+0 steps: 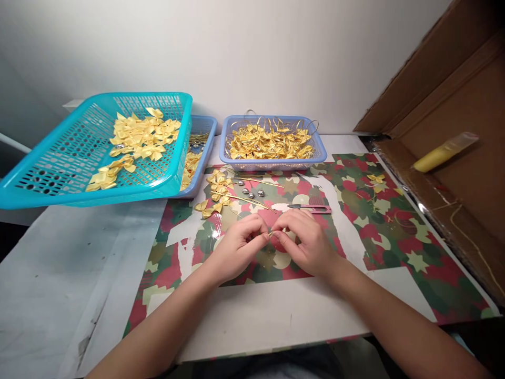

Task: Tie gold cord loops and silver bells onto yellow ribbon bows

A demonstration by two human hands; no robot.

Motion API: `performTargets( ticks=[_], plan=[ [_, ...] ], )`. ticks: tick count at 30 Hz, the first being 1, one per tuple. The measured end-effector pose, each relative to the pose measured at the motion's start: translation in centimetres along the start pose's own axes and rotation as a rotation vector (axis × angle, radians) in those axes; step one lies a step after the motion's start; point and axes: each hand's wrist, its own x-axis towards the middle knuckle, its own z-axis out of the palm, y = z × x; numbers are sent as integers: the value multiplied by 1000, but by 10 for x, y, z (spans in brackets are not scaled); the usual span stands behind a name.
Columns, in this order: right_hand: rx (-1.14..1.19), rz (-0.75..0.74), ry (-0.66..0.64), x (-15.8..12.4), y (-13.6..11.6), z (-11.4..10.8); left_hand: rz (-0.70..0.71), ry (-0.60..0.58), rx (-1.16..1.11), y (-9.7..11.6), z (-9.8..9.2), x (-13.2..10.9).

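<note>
surface: white tabletop, mostly under a camo-type printed sheet in red/green/beige. print's worn or torn to white in patches, plus a plain white strip along the front edge. bare top at left has a seam w/ dark scuffs.

room: plain white wall behind, cardboard standing at r side, yellow tube tilted near it.

hands: l hand + r hand meet over the sheet approx mid-table, thumb & index of each pinched on a tiny gold strand. strand's mostly hidden by fingertips, can't tell its shape.

just beyond: pink snips, silver bells, loose yellow bows, gold cords.

back: teal basket w/ bows at left, overlapping a blue basket w/ more yellow pcs. 2nd blue basket back ctr, full of bows + looped gold cord.
</note>
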Motion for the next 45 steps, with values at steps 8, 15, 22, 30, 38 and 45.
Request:
performTargets(
  ticks=[8,15,22,30,38,45],
  plan=[
    [-16,-10,12,-2,1,2,-8,-56,-60,4,-1,-1],
    [-14,1,14,-1,1,2,-55,-82,-157,6,-2,-2],
    [32,47,70,-1,-4,4,-75,-120,-207,5,-2,-1],
    [92,68,13,0,-6,4,-103,-115,-249,2,-2,0],
    [172,93,43,-1,-6,4,-132,-75,-282,1,-3,0],
    [315,274,45,-3,-10,3,-139,-54,-294,0,-3,1]
  ],
)
